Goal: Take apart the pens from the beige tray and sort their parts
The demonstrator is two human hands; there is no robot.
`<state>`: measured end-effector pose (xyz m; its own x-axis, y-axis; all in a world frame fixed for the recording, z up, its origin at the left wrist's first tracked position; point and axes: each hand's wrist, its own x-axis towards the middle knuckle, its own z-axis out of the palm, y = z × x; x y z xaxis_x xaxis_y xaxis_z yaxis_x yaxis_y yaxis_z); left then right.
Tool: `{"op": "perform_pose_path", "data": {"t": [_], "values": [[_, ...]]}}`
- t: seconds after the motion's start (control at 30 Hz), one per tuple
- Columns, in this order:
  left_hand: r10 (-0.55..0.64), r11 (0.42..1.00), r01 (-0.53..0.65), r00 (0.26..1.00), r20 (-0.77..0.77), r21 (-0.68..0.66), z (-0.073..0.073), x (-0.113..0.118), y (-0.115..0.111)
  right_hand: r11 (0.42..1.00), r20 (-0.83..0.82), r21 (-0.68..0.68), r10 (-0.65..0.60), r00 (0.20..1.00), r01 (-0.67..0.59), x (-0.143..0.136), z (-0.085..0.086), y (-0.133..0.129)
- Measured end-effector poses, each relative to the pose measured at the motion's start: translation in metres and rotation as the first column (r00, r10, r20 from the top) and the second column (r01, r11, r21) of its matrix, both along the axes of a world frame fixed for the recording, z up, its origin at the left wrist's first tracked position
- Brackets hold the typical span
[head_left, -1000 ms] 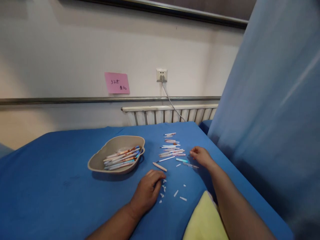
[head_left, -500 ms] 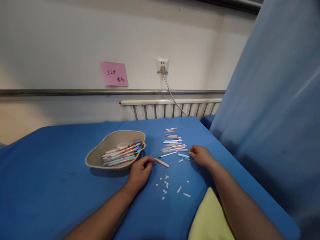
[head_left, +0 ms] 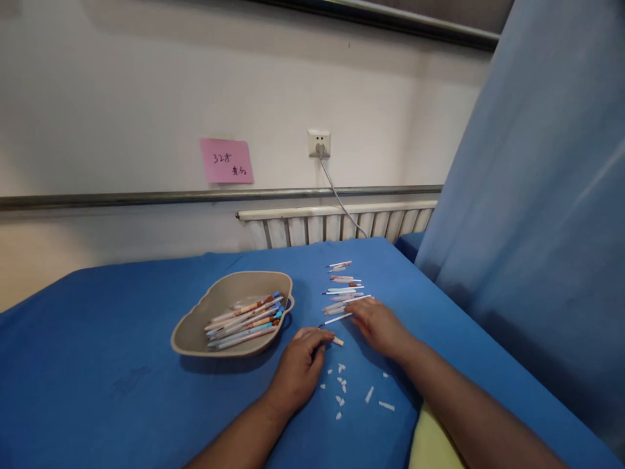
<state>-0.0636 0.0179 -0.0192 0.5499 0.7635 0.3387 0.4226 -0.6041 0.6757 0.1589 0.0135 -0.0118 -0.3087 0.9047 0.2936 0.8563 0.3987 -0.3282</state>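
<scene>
My left hand [head_left: 300,365] rests low over the blue cloth, its fingers closed over a peach pen barrel [head_left: 338,341]; only the barrel's right end shows. My right hand [head_left: 379,327] lies palm down, fingers bent together at the right ends of the laid-out pen parts. Its fingertips are partly hidden, and what they hold cannot be made out. A white pen refill [head_left: 336,319] with a dark tip lies between the two hands. Beyond it, several pen barrels [head_left: 336,308] and refills form a column running away from me.
A beige basin [head_left: 195,348] holding several pens [head_left: 244,319] stands left of my hands. Small white tips [head_left: 340,383] and two white tubes [head_left: 387,406] lie nearer me. Yellow fabric [head_left: 432,443] is under my right forearm. A blue curtain [head_left: 527,228] hangs at right.
My right hand has moved left to the pen parts, and the teal piece beside it is now out of sight. My left hand now covers more of the peach barrel. The view has tilted up.
</scene>
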Motion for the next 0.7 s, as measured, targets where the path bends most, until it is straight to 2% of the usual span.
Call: {"op": "perform_pose_path", "data": {"t": [0.1,0.37,0.47,0.53,0.6,0.7], "values": [[0.017,1.0,-0.016,0.999,-0.029,0.026,-0.002,0.001,0.001,0.996,0.038,-0.032,0.08,0.996,-0.078,-0.012,-0.005,0.002],[0.019,0.996,0.0,0.977,-0.213,0.089,0.004,0.01,0.008,0.996,0.23,-0.081,-0.017,0.973,0.037,-0.012,-0.003,0.001],[0.005,0.991,0.035,0.955,-0.297,0.129,0.008,0.012,0.011,0.993,0.237,-0.087,-0.056,0.97,0.079,-0.013,-0.004,-0.001],[0.014,0.987,0.043,0.94,-0.341,0.158,0.009,0.012,0.011,0.992,0.162,-0.074,-0.093,0.982,0.106,-0.012,-0.006,-0.001],[0.034,0.983,0.036,0.929,-0.369,0.181,0.01,0.012,0.01,0.989,0.003,-0.045,-0.137,0.991,0.137,-0.008,-0.007,-0.001],[0.058,0.982,0.018,0.919,-0.389,0.187,0.01,0.011,0.009,0.98,-0.286,-0.01,-0.191,0.939,0.197,-0.001,-0.005,-0.006]]}}
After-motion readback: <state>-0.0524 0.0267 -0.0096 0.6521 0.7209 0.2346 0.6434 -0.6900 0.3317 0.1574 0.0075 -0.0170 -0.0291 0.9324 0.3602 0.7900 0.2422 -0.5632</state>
